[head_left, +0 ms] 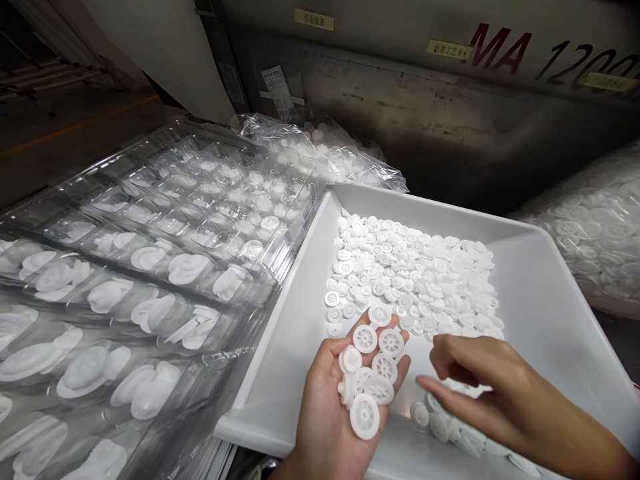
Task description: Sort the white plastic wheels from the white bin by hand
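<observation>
My left hand (345, 400) is palm up over the front of a white plastic tray (280, 373), cupped under several small white spoked plastic wheels (365, 417). Some of these lie face up, showing their spokes; others are tipped on edge. To the right, my right hand (480, 380) hovers above the same tray, its thumb apart from the curled index finger and nothing visible between them. Its other fingers are mostly hidden. Below it lie more white wheels (440, 427), and a large heap of wheels (425, 273) fills the back of the tray.
Left of the tray are clear plastic blister trays (200, 300), whose pockets hold white parts. Behind stands a clear bag (325, 150) of white pieces, and another full bag (595, 227) is at the right. A machine panel (400, 100) closes off the back.
</observation>
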A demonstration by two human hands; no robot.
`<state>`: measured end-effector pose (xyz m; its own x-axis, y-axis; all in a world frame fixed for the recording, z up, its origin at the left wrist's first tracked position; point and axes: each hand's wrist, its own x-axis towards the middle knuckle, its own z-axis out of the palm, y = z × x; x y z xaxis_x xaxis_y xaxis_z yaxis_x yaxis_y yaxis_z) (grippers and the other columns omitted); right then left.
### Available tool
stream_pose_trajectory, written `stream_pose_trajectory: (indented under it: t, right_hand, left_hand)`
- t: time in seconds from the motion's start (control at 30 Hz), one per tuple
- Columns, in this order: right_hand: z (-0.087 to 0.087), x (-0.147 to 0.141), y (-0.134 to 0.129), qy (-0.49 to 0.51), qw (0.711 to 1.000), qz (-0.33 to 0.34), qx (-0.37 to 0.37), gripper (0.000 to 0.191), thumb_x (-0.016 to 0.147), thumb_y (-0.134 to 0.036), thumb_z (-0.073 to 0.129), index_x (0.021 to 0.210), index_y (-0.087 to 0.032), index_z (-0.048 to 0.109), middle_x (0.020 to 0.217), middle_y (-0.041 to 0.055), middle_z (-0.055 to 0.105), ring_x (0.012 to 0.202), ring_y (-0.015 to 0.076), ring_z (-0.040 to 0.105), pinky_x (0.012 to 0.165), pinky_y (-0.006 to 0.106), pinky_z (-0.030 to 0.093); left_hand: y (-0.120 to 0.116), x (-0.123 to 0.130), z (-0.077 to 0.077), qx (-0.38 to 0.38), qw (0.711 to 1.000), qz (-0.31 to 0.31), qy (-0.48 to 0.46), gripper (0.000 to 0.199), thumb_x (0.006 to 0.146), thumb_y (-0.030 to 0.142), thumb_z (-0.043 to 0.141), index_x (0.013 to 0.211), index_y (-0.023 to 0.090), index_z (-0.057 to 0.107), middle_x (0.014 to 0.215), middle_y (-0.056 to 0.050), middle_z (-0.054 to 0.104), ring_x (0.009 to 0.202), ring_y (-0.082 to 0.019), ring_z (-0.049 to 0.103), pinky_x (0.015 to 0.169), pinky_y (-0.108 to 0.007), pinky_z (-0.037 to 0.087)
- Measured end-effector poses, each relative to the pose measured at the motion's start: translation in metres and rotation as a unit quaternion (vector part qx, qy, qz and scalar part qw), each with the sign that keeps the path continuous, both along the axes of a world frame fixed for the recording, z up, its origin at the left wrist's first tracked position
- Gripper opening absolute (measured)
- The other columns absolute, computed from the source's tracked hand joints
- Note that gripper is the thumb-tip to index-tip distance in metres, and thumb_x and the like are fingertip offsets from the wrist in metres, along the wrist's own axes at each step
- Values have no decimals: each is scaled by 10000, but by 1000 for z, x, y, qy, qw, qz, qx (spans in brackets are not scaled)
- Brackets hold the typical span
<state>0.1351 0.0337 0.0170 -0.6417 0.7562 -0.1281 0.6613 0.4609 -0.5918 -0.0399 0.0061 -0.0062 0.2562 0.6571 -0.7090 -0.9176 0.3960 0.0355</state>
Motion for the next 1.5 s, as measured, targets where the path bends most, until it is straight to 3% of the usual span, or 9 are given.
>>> stream_pose_trajectory:
  t: [0.17, 0.3, 0.57, 0.7, 0.83, 1.0, 1.13, 1.27, 1.5]
  right_hand:
    - [-25, 3, 10, -129, 988, -7, -88, 180, 934, -313, 391, 790, -230, 459, 697, -37, 547, 558, 109, 479, 503, 232, 333]
    - [-51, -11, -2, -140, 985, 63, -83, 114, 756, -153, 578, 792, -224, 497, 716, -44, 582, 577, 121, 525, 494, 229, 303]
    - [-77, -36, -23, -161, 979, 120, -30, 184, 655, 6, 470, 695, -171, 502, 606, -44, 493, 472, 93, 402, 423, 244, 132]
    - [-63, -29, -5, -130, 989, 70, -24, 208, 643, 13, 484, 727, -176, 509, 629, -45, 522, 471, 93, 434, 416, 230, 219]
    - [-34, -8, 18, -56, 998, -25, -12, 250, 778, -119, 518, 1002, -229, 496, 894, -23, 609, 635, 100, 535, 556, 218, 416]
    - [-8, -6, 14, 70, 990, -116, 52, 228, 782, -177, 589, 970, -255, 486, 1029, -6, 606, 528, 75, 417, 467, 207, 398]
    - [-2, -32, -10, 151, 977, -31, 148, 254, 790, -108, 577, 1009, -212, 505, 988, 30, 654, 564, 77, 540, 427, 184, 407]
    - [1, -49, -25, 44, 960, 78, 267, 249, 890, -171, 441, 1116, -159, 546, 1080, 97, 662, 691, 161, 663, 513, 251, 504]
    - [4, -47, -25, 41, 934, 70, 349, 278, 866, -102, 413, 859, -157, 686, 907, 56, 723, 588, 175, 672, 455, 262, 515]
  left_hand:
    - [1, 0, 1, -19, 999, 30, 7, 498, 801, 204, 512, 1291, 169, 432, 1094, -122, 675, 1058, -271, 593, 918, -442, 469]
    - [-1, -1, 0, -27, 999, 22, 28, 526, 782, 162, 506, 1301, 194, 421, 1126, -105, 662, 1084, -289, 575, 914, -464, 467]
    - [0, -2, -2, -15, 1000, 12, 23, 514, 801, 195, 468, 1311, 181, 409, 1151, -112, 647, 1116, -304, 549, 950, -469, 431]
    - [2, -3, 2, -25, 999, 15, 44, 491, 780, 157, 488, 1269, 190, 462, 1106, -99, 670, 1087, -301, 571, 930, -485, 445]
    - [2, -3, 4, -33, 998, 38, 27, 478, 793, 160, 489, 1270, 169, 453, 1100, -121, 670, 1042, -278, 603, 903, -464, 473]
    - [5, 1, 0, -13, 999, 42, 1, 474, 812, 170, 467, 1283, 143, 433, 1087, -132, 674, 1007, -252, 622, 892, -408, 478]
    - [2, 6, -3, 24, 999, -9, -38, 432, 826, 224, 460, 1249, 141, 472, 986, -96, 696, 866, -186, 657, 818, -303, 483]
    - [-3, 7, -2, 54, 994, -52, -85, 339, 831, 247, 462, 1133, 144, 577, 770, -24, 660, 701, -106, 619, 715, -201, 457]
    - [-3, 6, 1, 77, 992, -43, -86, 260, 827, 228, 457, 983, 137, 644, 783, -15, 653, 733, -113, 616, 738, -202, 451]
